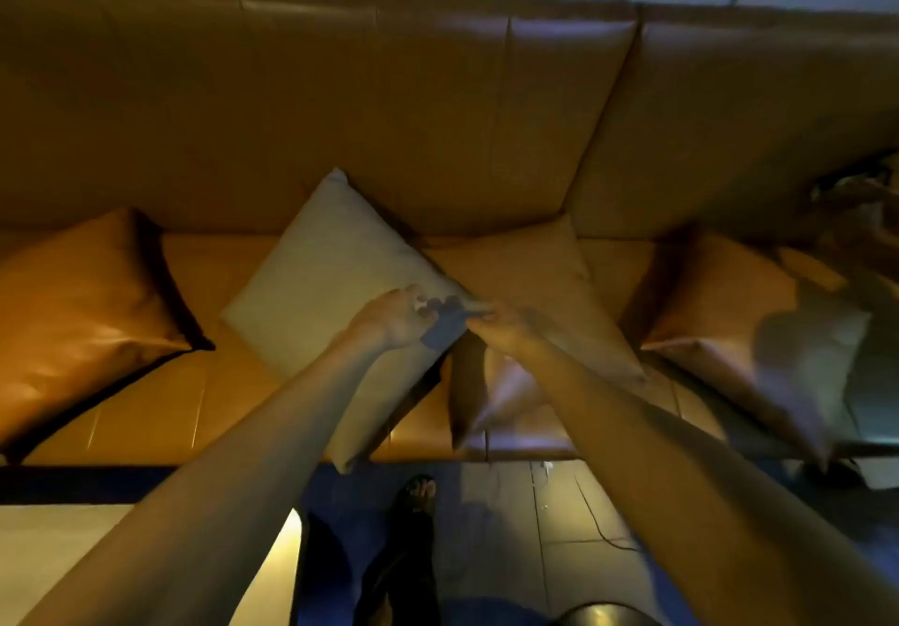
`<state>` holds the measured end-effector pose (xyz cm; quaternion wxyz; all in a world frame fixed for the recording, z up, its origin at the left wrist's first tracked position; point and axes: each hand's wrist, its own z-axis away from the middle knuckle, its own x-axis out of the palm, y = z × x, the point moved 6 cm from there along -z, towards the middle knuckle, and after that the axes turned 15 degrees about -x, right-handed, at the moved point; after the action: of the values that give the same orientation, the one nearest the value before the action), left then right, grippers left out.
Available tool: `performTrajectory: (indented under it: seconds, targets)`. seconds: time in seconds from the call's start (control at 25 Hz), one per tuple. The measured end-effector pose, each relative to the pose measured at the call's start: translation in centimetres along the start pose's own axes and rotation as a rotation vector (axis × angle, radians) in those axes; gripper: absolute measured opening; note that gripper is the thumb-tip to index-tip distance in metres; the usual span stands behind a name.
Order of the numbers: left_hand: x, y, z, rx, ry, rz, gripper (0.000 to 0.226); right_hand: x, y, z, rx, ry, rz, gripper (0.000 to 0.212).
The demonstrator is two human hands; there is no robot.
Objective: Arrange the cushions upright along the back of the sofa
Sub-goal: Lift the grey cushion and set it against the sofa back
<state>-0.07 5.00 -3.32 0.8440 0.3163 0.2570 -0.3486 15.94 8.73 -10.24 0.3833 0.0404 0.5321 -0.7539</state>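
Overhead, roughly — the head view looks steeply down at a brown leather sofa [438, 105] in dim, warm light.
Pale cushion: a beige fabric cushion [335, 280] stands on one corner like a diamond, its top corner touching the sofa's backrest, its lower corner reaching past the seat's front edge.
Left hand: the left hand [396, 316] is at the pale cushion's right-hand corner, fingers [423, 302] curled close on the fabric there.
Right hand: the right hand [501, 328] meets the left at that same corner; its fingers are narrow and seem pinched on the fabric edge, though blur hides the exact grip.
Middle leather cushion: a tan leather cushion [530, 285] sits just beside the pale one on the right, tilted, its upper corner against the backrest and partly covered by the right forearm.
Far-left cushion: another tan leather cushion [82, 309] with a dark border lies tipped on the seat, well apart from the hands.
Far-right cushion: a fourth leather cushion [749, 319] leans near the right edge — its far side is blurred.
Floor: dark tiled floor [511, 528] below the seat, with a sandalled foot [418, 494] and a thin cable [598, 523] on it.
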Motion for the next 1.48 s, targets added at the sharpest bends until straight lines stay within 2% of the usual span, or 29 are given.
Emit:
performTrajectory:
  seconds: [0.08, 0.12, 0.28, 0.36, 0.44, 0.56, 0.6, 0.68, 0.76, 0.8, 0.84, 0.92, 0.96, 1.08, 1.12, 1.2, 1.28, 1.32, 1.4, 1.48]
  targets:
    - [-0.1, -0.2, -2.1, -0.018, -0.021, -0.03, 0.053, 0.2, -0.3, -2.5, 0.065, -0.004, 0.089, 0.074]
    - [0.2, -0.7, -3.0, -0.034, -0.037, -0.037, 0.055, 0.2, -0.5, -3.4, 0.088, -0.011, 0.146, 0.088]
    - [1.7, -3.3, -5.5, -0.083, -0.141, 0.02, 0.06, 1.5, 0.1, -6.2, 0.171, -0.117, 0.149, 0.111]
    - [2.2, -4.4, -6.5, -0.073, -0.176, 0.071, 0.063, 1.9, 1.2, -7.2, 0.258, -0.105, 0.218, 0.117]
    - [2.6, -5.2, -7.0, -0.058, -0.201, 0.11, 0.067, 3.0, 1.5, -7.6, 0.29, -0.155, 0.204, 0.108]
    - [2.9, -5.6, -7.4, -0.063, -0.196, 0.107, 0.072, 4.1, 1.5, -7.9, 0.313, -0.093, -0.112, 0.084]
    - [2.5, -5.6, -7.6, -0.051, -0.139, 0.062, 0.071, 4.3, 1.0, -7.7, 0.339, -0.039, -0.258, 0.076]
    - [0.2, -5.5, -7.3, -0.035, 0.074, -0.027, 0.066, 4.7, -0.7, -7.3, 0.329, 0.004, -0.525, 0.065]
    - [-3.2, -5.6, -6.8, -0.04, 0.283, -0.074, 0.069, 4.8, -3.2, -7.6, 0.207, -0.039, -0.627, 0.054]
    - [-4.8, -5.8, -6.7, -0.034, 0.333, -0.098, 0.074, 4.7, -4.9, -7.5, 0.134, -0.066, -0.633, 0.048]
    - [-6.1, -6.1, -6.9, -0.03, 0.334, -0.131, 0.082, 4.5, -6.1, -7.3, 0.074, -0.094, -0.62, 0.046]
    - [-8.2, -7.2, -7.6, -0.044, 0.239, -0.214, 0.099, 4.3, -7.6, -7.1, -0.016, -0.151, -0.543, 0.049]
    - [-9.3, -7.8, -7.8, -0.042, 0.209, -0.247, 0.1, 4.3, -8.1, -7.2, -0.054, -0.167, -0.475, 0.051]
    - [-12.0, -8.7, -7.5, 0.019, 0.261, -0.269, 0.07, 3.5, -10.7, -7.9, -0.181, -0.167, -0.289, 0.066]
    - [-12.7, -8.9, -7.2, 0.023, 0.293, -0.272, 0.067, 3.3, -11.7, -8.4, -0.226, -0.174, -0.248, 0.068]
    - [-13.7, -9.5, -7.1, -0.01, 0.356, -0.36, 0.083, 3.0, -13.5, -8.9, -0.29, -0.227, -0.177, 0.052]
    - [-14.4, -10.2, -7.6, -0.048, 0.365, -0.456, 0.118, 2.8, -13.9, -8.9, -0.301, -0.287, -0.091, 0.04]
    - [-14.6, -10.4, -8.0, -0.057, 0.331, -0.485, 0.128, 2.6, -14.0, -8.8, -0.287, -0.329, -0.022, 0.041]
    - [-14.3, -10.6, -8.7, -0.063, 0.265, -0.531, 0.13, 1.8, -14.6, -8.3, -0.259, -0.416, 0.157, 0.046]
    - [-14.1, -10.1, -9.0, -0.052, 0.305, -0.554, 0.125, 1.0, -15.9, -8.6, -0.216, -0.438, 0.343, 0.069]
